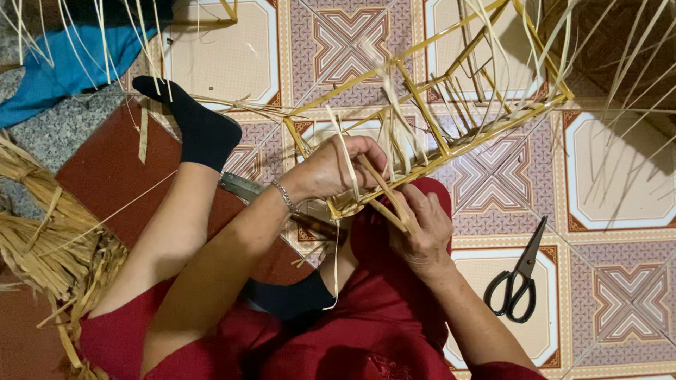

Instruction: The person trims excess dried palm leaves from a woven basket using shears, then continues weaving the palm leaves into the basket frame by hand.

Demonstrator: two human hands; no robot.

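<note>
A yellow bamboo frame [451,141], built of thin slats with pale strips woven through it, rests on my knee and stretches to the upper right. My left hand [338,169] grips the near corner of the frame, its fingers curled over the slats and a pale strip. My right hand [419,229] sits just below, pinching a flat bamboo strip [387,193] that runs up into the frame. A metal bracelet is on my left wrist.
Black scissors [520,278] lie on the patterned tiled floor at the right. A large knife [243,186] lies under my left forearm. A heap of straw-coloured strips [42,232] lies at the left. My leg in a black sock [197,127] reaches to the upper left. Blue cloth [70,63] lies at the top left.
</note>
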